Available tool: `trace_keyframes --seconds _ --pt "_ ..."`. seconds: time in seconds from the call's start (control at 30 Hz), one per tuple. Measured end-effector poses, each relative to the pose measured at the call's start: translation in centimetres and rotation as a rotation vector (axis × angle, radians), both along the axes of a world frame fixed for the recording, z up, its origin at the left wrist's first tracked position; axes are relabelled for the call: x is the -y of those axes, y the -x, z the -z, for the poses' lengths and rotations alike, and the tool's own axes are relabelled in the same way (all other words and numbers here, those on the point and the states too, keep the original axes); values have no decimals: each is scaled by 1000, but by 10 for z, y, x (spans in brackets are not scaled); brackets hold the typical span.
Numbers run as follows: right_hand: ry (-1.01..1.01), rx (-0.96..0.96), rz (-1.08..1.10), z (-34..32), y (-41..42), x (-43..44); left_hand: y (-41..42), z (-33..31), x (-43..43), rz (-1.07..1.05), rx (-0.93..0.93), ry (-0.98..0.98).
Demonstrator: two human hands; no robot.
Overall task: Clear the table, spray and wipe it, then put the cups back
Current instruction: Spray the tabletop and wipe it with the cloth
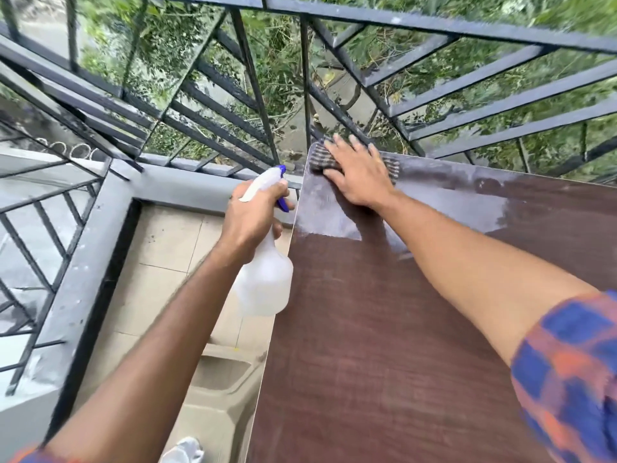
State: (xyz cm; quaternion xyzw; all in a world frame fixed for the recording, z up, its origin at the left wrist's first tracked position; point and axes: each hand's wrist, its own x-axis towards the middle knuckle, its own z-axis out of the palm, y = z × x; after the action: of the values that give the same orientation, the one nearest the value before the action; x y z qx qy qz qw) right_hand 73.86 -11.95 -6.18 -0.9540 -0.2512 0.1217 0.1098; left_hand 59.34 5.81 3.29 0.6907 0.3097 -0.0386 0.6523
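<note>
Balcony surroundings
A dark metal railing (253, 95) runs round beige floor tiles (160, 279); green foliage (277, 61) shows beyond the bars.

Both forearms are bare. The right sleeve (567, 372) is a blue-and-orange checked shirt, pushed up near the elbow; a sliver of the same fabric shows at the left sleeve (23, 457).
</note>
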Motion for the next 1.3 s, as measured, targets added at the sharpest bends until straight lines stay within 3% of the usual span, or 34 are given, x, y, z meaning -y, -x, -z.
trace_keyframes --seconds 0.17,0.3,0.4,0.5,0.67,0.77,1.1,1.2,1.3 --pt "7 -5 -46 -6 13 -38 -13 -4 3 37 -4 -11" --pt "-1 64 -213 0 48 11 -24 -2 3 14 5 -13" --pt "-8 63 67 5 25 44 -28 -2 4 18 18 -13" --pt "-13 -8 316 1 -5 23 -28 -4 3 1 9 12" --pt "-3 -24 67 -6 19 -31 -29 -1 13 22 -4 6" --pt "-21 -50 68 -12 22 -8 -34 -3 28 60 -16 6" --pt "65 -63 849 -15 11 272 -40 -10 99 168 -11 46" --pt "68 -85 973 -16 8 288 -38 -12 113 168 -9 60" --pt "66 -68 1017 -17 1 246 -35 -12 124 142 -19 84"
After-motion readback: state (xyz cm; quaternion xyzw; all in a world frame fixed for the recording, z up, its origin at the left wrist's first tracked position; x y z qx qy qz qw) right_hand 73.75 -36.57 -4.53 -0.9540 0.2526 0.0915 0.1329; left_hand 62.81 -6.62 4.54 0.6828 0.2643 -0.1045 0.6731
